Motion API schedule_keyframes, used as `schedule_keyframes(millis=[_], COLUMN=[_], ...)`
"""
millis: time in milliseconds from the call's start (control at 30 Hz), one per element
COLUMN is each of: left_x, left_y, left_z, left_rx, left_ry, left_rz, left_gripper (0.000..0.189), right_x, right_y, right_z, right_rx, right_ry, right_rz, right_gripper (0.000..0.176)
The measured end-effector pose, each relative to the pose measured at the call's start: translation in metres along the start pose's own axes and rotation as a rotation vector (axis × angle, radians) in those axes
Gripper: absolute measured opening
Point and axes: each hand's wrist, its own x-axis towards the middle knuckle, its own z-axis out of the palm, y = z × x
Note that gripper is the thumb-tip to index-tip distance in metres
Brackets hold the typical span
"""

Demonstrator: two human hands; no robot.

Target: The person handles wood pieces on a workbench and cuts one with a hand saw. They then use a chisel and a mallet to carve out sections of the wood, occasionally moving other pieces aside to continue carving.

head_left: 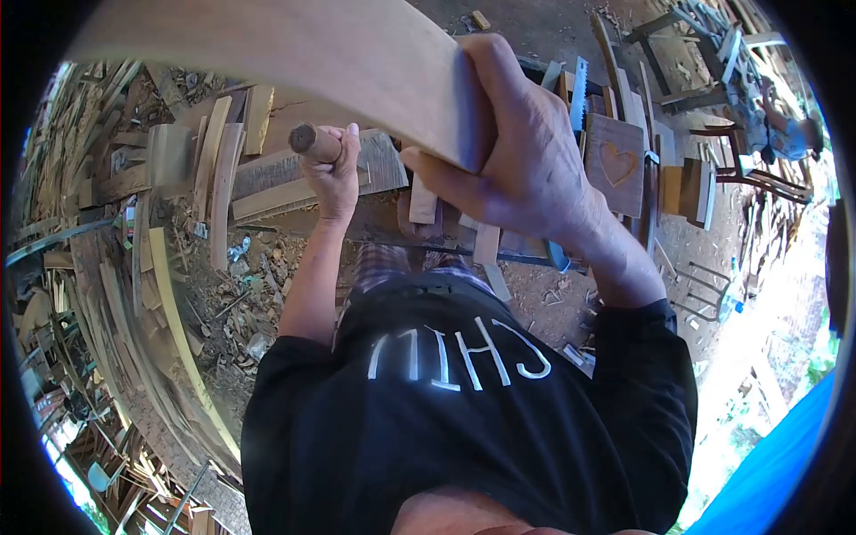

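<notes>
Close to the camera, a wide pale wooden board crosses the top of the head view. My right hand is closed around its right end, thumb below and fingers over the edge. Lower and to the left, my left hand is wrapped round a brown cylindrical wooden handle, its round end tilted up towards the camera. Whatever lies at the other end of that handle is hidden. Behind my left hand, flat grey-brown boards lie on the work surface.
A blue saw blade and a board with a carved heart stand right of my right hand. Long planks are stacked at the left. A chair and a person are at the far right.
</notes>
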Motion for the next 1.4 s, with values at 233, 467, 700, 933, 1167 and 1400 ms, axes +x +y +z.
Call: schedule_keyframes(millis=[233, 467, 700, 933, 1167, 1400], left_x=[-0.005, -0.001, 0.011, 0.009, 0.01, 0.012], left_y=[-0.011, -0.003, 0.006, -0.002, -0.004, -0.008], left_z=[0.007, -0.003, -0.019, -0.02, -0.016, -0.017], left_rx=[0.184, 0.142, -0.166, -0.114, -0.115, -0.1], left_ry=[-0.119, -0.108, 0.111, 0.07, 0.078, 0.058], left_rz=[0.082, 0.191, -0.099, -0.11, -0.097, -0.13], left_gripper=[0.035, 0.032, 0.022, 0.022, 0.022, 0.021], right_x=[0.005, 0.018, -0.022, -0.052, -0.057, -0.059], right_y=[0.025, -0.013, 0.05, 0.067, 0.062, 0.064], right_z=[0.011, -0.02, 0.014, 0.032, 0.029, 0.03], right_rx=[-0.319, -0.058, -0.044, 0.026, 0.048, 0.083], right_ry=[-0.411, -0.011, -0.126, -0.184, -0.164, -0.192], right_rz=[0.117, -0.161, 0.226, 0.44, 0.49, 0.535], right_gripper=[0.05, 0.051, 0.063, 0.069, 0.067, 0.065])
